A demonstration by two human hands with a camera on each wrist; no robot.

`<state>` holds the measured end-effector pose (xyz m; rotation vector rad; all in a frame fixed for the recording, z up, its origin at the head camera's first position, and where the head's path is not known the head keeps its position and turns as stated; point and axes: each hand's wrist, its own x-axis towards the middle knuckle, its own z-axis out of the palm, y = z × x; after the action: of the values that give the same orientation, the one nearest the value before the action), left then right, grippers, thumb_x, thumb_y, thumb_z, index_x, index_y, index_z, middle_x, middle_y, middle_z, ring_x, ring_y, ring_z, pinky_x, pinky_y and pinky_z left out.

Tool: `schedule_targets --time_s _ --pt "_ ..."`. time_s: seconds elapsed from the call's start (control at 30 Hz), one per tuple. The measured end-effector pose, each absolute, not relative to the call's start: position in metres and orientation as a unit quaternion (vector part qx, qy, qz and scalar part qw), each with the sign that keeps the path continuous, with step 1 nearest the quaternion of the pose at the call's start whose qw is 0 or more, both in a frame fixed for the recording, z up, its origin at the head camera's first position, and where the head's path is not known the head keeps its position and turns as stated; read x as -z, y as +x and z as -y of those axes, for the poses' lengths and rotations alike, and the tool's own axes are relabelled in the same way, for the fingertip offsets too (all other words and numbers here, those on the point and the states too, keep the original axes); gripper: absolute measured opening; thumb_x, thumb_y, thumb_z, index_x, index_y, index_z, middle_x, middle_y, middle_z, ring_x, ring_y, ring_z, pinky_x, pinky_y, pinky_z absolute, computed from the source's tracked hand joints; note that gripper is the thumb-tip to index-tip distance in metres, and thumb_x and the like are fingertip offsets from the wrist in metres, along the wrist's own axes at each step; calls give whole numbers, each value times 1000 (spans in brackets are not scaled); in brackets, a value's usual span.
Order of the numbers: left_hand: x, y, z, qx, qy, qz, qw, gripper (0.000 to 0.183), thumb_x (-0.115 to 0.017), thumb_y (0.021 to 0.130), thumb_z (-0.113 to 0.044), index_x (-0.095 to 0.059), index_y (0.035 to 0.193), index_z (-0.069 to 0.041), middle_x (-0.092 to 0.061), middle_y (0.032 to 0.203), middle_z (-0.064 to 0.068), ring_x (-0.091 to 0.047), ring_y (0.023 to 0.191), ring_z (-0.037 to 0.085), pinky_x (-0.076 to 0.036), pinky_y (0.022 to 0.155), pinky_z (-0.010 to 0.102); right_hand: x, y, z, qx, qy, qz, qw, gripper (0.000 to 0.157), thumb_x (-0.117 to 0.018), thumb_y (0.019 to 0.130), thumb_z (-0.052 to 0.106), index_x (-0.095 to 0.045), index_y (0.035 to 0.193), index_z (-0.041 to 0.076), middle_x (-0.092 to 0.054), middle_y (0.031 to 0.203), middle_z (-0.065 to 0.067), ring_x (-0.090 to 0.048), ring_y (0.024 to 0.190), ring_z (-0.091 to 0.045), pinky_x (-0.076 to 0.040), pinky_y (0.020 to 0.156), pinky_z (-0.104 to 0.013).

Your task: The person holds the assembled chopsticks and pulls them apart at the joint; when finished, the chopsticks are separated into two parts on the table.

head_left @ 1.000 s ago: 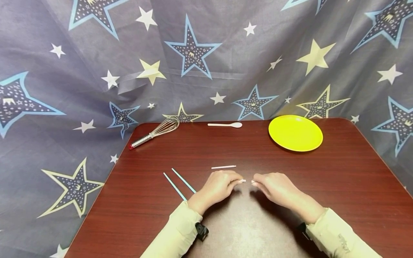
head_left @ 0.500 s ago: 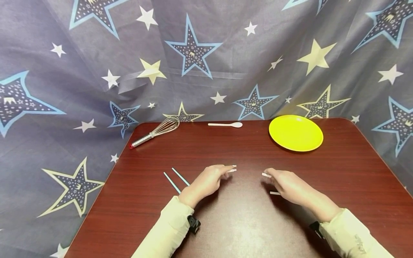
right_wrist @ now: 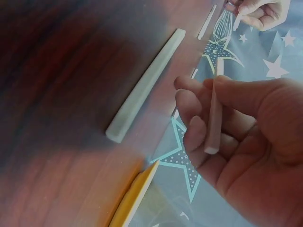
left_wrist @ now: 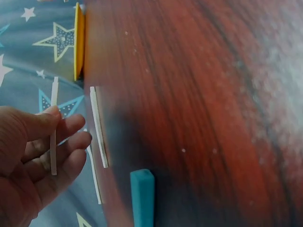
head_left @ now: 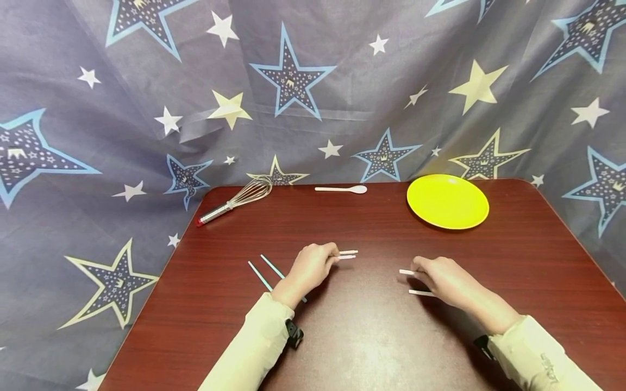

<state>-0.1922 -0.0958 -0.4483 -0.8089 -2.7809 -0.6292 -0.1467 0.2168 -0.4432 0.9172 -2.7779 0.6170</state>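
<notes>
My left hand [head_left: 313, 267] pinches a short white stick [left_wrist: 54, 130] between thumb and fingers; a narrower peg shows at its far end. Just beyond that hand, a second white stick [head_left: 350, 252] lies on the table. To the right, my right hand [head_left: 447, 279] pinches another short, square-sided white stick [right_wrist: 215, 111], its end pointing left in the head view. Below those fingers, one more white stick [right_wrist: 144, 90] lies on the tabletop. Two light blue chopsticks [head_left: 274, 266] lie left of the left hand, partly hidden by the wrist.
A yellow plate [head_left: 447, 202] stands at the back right of the brown table [head_left: 371, 331]. Along the back edge lie a white spoon [head_left: 342, 189] and a whisk [head_left: 235, 202]. A star-patterned cloth [head_left: 313, 98] hangs behind.
The hands were close together at the middle and have moved apart, left hand leftward, right hand rightward, each with its white stick. The stick under the right hand has come into view.
</notes>
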Motion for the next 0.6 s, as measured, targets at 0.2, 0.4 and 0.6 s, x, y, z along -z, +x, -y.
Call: schedule_targets --time_s 0.2,0.4,0.6 --pt "451 -196 93 171 -244 951 86 6 -73 87 -20 -68 84 -18 -69 83 -6 -66 81 16 -53 68 38 445 -146 -220 -190 294 934 75 26 -75 81 2 -54 76 17 -54 65 14 -42 53 -3 -37 49 -23" --pt "457 -202 89 151 -237 955 95 10 -78 81 -23 -70 76 -21 -59 79 -9 -56 83 15 -51 69 32 449 -146 -223 -176 298 934 89 25 -80 75 3 -60 76 18 -52 72 12 -50 60 -5 -42 53 -24" --pt "459 -210 85 134 -233 959 85 12 -79 80 -26 -70 74 -21 -61 79 -8 -56 80 16 -50 68 33 450 -147 -226 -152 294 940 79 25 -81 74 6 -60 74 19 -53 73 12 -52 61 -8 -42 54 -27"
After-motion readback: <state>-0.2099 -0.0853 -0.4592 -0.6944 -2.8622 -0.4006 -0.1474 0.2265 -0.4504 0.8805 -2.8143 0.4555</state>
